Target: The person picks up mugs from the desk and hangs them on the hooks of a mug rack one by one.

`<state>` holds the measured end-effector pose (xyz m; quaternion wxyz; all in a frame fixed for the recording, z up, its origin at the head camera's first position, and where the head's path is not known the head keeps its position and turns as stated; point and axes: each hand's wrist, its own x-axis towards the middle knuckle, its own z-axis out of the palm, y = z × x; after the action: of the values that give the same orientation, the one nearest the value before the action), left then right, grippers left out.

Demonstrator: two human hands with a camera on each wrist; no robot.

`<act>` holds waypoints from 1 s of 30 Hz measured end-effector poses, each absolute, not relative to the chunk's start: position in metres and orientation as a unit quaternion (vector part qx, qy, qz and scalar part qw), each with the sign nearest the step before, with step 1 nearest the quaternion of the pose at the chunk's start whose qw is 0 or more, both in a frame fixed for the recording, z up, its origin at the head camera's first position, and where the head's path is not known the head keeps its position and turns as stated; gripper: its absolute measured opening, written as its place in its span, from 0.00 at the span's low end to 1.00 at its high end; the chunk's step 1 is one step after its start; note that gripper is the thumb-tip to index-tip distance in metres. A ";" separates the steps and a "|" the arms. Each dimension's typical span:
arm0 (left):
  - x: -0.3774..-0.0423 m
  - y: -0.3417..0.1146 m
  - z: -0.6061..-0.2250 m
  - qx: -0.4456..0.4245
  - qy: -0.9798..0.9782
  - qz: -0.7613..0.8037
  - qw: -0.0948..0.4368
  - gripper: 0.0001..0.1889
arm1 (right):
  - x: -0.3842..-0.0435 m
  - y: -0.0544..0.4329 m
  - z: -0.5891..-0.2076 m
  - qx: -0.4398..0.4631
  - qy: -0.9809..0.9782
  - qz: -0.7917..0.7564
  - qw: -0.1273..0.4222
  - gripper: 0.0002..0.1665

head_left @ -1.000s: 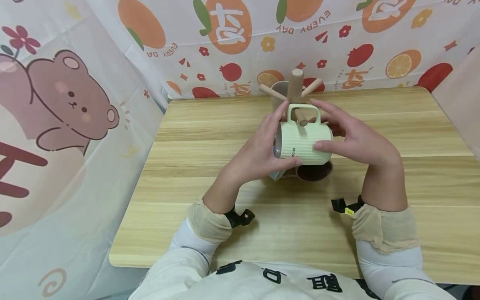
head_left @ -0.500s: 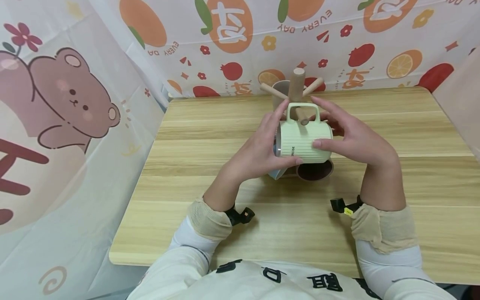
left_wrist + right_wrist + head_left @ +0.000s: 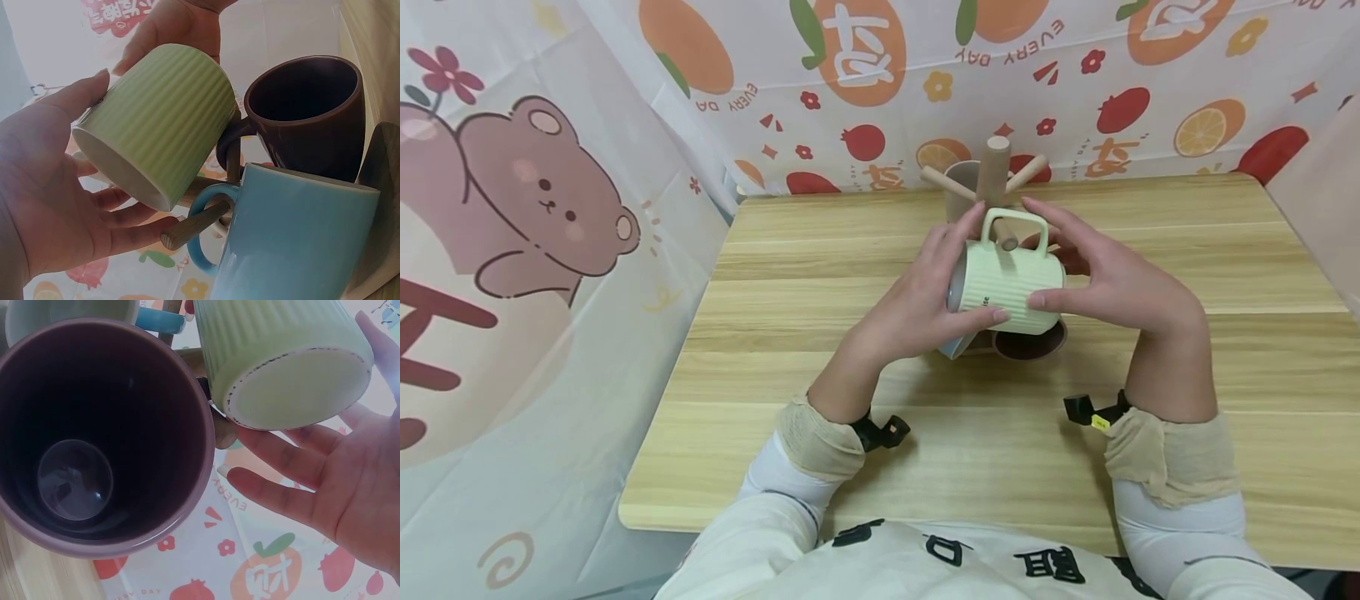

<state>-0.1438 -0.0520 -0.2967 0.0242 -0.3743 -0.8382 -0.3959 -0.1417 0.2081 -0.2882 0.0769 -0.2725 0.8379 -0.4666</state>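
Note:
A pale green ribbed mug [image 3: 1015, 283] lies sideways, its handle looped over a front peg [image 3: 1006, 237] of a wooden mug rack [image 3: 995, 171]. My left hand [image 3: 928, 296] holds its rim end, thumb across the near side and fingers behind. At the base end, my right hand [image 3: 1108, 279] holds it with the thumb on the ribs; the right wrist view shows its other fingers spread beside the base. Below hangs a dark brown mug [image 3: 319, 131], its opening facing outward. A light blue mug [image 3: 294, 237] hangs by its handle on another peg.
Behind the rack post, a greyish mug [image 3: 961, 177] is partly hidden. The rack stands near the back of a wooden table [image 3: 820, 250], close to a fruit-printed cloth [image 3: 880, 125]. A bear-printed cloth [image 3: 542, 192] hangs along the left.
The green mug has turned slightly between my hands: its handle has shifted right and its base end tilts lower. Both hands stay at its ends.

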 end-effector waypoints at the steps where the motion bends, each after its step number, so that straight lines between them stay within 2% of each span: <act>1: -0.143 -0.052 -0.296 -0.370 -0.841 -0.395 0.020 0.55 | -0.142 0.208 -0.288 -0.272 0.838 -0.467 0.078 0.57; 6: -0.142 -0.051 -0.295 -0.343 -0.854 -0.391 0.003 0.53 | -0.143 0.206 -0.291 -0.278 0.835 -0.468 0.084 0.55; 16: -0.144 -0.050 -0.296 -0.345 -0.858 -0.381 0.021 0.51 | -0.144 0.201 -0.292 -0.282 0.824 -0.482 0.098 0.55; 30: -0.146 -0.050 -0.297 -0.356 -0.851 -0.384 0.029 0.51 | -0.143 0.200 -0.292 -0.286 0.825 -0.481 0.087 0.57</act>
<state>-0.1456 -0.0497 -0.2970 0.0295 -0.3558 -0.8513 -0.3844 -0.1434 0.2001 -0.2922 0.0869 -0.2856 0.8246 -0.4805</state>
